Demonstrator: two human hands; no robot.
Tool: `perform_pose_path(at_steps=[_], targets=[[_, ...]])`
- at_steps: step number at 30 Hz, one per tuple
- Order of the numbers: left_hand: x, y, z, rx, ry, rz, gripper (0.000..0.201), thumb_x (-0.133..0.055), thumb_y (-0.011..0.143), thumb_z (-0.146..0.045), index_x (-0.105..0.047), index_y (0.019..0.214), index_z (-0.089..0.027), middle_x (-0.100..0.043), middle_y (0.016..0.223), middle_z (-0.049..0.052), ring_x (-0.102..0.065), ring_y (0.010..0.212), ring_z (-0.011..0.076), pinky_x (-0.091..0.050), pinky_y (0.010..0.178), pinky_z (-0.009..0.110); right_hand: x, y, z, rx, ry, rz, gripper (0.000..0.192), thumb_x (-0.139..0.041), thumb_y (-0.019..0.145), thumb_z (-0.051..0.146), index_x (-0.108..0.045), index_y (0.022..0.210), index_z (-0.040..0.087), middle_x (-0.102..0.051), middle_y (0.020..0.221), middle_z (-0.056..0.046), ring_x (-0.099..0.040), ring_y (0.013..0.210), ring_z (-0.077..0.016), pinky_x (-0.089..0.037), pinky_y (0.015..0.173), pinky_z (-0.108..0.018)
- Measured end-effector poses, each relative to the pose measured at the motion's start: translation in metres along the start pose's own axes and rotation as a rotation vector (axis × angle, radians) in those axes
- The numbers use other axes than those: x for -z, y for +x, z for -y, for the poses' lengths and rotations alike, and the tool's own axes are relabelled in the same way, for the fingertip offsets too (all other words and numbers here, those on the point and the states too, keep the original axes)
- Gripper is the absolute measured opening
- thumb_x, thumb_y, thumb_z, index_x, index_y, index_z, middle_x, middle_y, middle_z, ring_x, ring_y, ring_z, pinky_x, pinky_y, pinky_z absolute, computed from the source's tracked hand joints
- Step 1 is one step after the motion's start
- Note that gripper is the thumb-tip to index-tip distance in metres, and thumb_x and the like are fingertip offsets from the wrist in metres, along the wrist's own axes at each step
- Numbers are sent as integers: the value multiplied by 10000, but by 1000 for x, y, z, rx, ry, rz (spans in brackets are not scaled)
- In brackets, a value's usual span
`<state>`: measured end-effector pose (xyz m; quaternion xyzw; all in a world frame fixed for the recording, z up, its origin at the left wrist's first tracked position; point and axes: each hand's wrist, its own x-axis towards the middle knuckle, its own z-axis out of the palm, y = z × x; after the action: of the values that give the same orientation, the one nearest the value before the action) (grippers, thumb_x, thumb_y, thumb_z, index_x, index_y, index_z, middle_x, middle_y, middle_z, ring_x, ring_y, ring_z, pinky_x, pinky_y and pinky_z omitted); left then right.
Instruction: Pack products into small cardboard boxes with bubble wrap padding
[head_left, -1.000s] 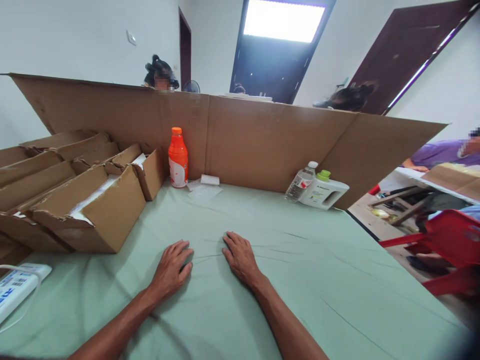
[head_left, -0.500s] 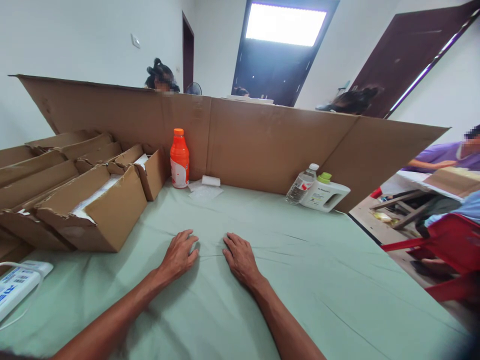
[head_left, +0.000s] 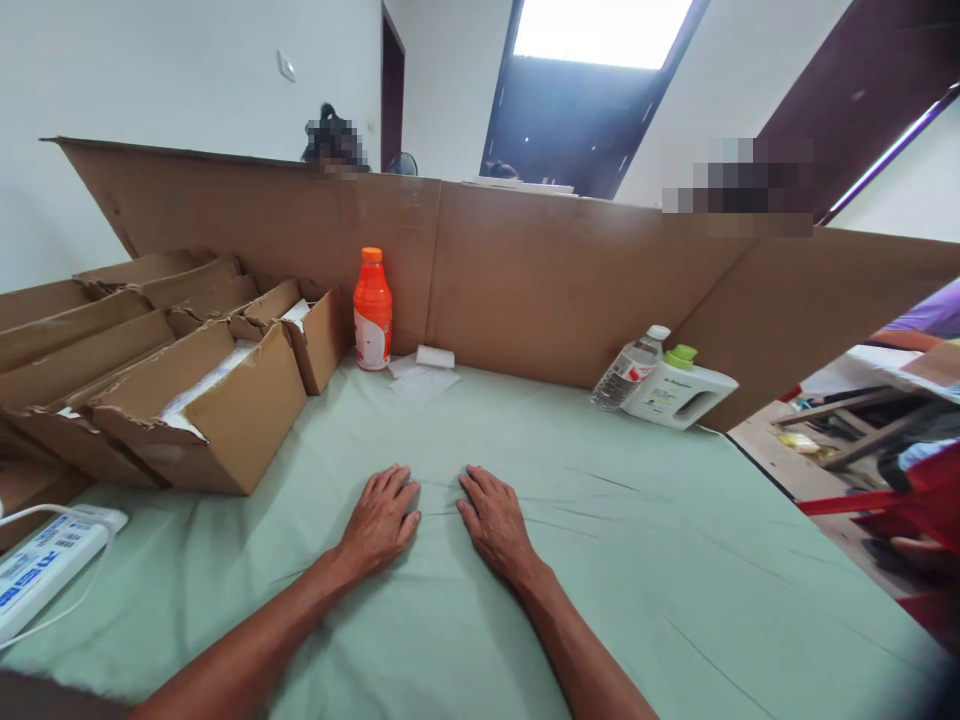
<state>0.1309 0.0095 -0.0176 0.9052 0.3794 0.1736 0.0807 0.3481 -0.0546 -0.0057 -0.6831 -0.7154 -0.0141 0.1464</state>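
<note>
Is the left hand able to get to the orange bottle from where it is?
Probably yes. The left hand lies flat on the green cloth, and the orange bottle stands upright ahead of it by the cardboard wall. Only bare cloth lies between; the open cardboard box sits off to the side.

Head camera looks forward and down, close over the table.
</note>
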Motion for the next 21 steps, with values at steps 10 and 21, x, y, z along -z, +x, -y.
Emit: perform_pose_path(at_steps=[10, 21], targets=[[3, -18, -8, -17, 27, 32, 443, -518, 956, -331, -554, 1382, -214, -481, 1528, 112, -395, 1439, 285, -293, 1192, 508, -9, -5, -1, 41, -84, -43, 388, -462, 980, 243, -592, 1341, 183, -572, 1438, -125, -501, 1338, -280, -411, 1056, -441], [9, -68, -20, -130, 76, 108, 525, -523, 953, -347, -445, 1465, -259, -407, 1581, 97, -345, 1471, 294, -289, 1191, 546, -13, -16, 1, 59, -97, -28, 423, -452, 982, 266, -573, 1375, 163, -554, 1458, -135, -499, 1349, -288, -422, 1064, -461]])
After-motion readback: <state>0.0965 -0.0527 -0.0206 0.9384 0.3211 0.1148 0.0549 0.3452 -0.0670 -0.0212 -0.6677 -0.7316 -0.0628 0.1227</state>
